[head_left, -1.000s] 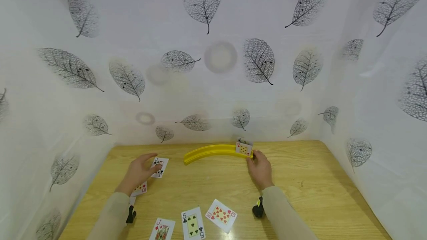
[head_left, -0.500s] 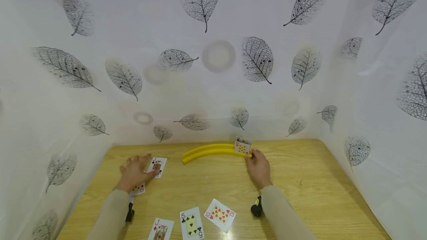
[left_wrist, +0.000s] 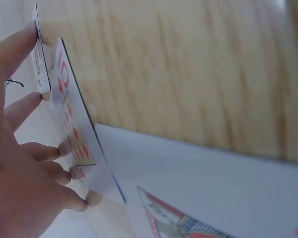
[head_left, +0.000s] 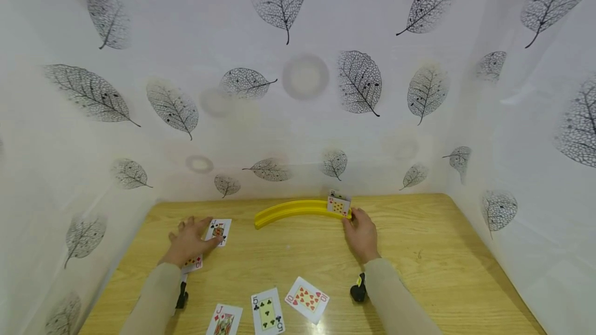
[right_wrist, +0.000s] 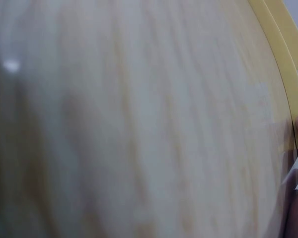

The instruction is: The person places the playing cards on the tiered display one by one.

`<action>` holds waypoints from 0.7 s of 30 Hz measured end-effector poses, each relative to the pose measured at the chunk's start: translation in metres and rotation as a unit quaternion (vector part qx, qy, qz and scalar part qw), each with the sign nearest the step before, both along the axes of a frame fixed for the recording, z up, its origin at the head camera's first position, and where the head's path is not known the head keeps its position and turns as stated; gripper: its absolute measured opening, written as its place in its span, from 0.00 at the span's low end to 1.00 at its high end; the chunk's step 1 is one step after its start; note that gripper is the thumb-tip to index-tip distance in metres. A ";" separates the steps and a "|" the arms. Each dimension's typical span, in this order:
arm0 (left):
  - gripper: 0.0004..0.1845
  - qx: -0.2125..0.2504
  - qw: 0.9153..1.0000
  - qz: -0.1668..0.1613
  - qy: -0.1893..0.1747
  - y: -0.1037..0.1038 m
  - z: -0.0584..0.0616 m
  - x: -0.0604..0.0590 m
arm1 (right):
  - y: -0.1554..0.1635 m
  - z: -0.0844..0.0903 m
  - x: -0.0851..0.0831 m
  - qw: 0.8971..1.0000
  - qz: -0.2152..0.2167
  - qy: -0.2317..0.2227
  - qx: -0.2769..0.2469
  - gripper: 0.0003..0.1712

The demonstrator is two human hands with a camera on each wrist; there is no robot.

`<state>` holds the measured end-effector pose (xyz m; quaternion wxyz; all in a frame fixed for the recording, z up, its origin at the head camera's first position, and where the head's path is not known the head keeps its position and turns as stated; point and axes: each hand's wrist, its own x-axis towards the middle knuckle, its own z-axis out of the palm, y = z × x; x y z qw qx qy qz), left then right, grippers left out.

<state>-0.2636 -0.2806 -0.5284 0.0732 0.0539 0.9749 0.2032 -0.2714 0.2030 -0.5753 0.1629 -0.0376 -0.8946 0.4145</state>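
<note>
My left hand (head_left: 188, 242) lies flat on the wooden table (head_left: 419, 252) with its fingers spread. Its thumb presses a face-up jack of clubs (head_left: 218, 231). A ten of diamonds (head_left: 192, 263) lies under the wrist and shows close up in the left wrist view, ten of diamonds (left_wrist: 72, 129), beside my straight fingers (left_wrist: 20, 106). My right hand (head_left: 360, 234) sits at the right end of a curved yellow card holder (head_left: 293, 210). Its curled fingertips are against the holder, next to the cards (head_left: 339, 204) standing in it. A yellow strip of the holder (right_wrist: 283, 74) crosses the blurred right wrist view.
Three face-up cards lie near the front edge: a jack (head_left: 225, 320), a five of clubs (head_left: 267, 314) and a ten of hearts (head_left: 307, 300). White leaf-patterned sheets wall the table at the back and on both sides. Bare wood stretches right of my right hand.
My left hand has gone from curling over the jack of clubs to lying flat with fingers spread, and the card has slid slightly left. The right hand has stayed at the holder.
</note>
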 end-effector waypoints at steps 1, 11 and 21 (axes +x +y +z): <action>0.48 0.003 1.000 0.001 -0.002 0.000 0.000 0.000 | 0.000 -0.001 0.000 1.000 0.000 0.000 0.000 0.26; 0.49 0.047 0.999 0.017 0.003 0.002 0.001 -0.002 | 0.000 -0.002 -0.002 1.000 0.001 -0.004 0.004 0.27; 0.32 0.161 0.985 0.064 0.023 0.011 -0.005 -0.007 | 0.000 0.000 0.001 1.000 0.003 -0.007 -0.003 0.28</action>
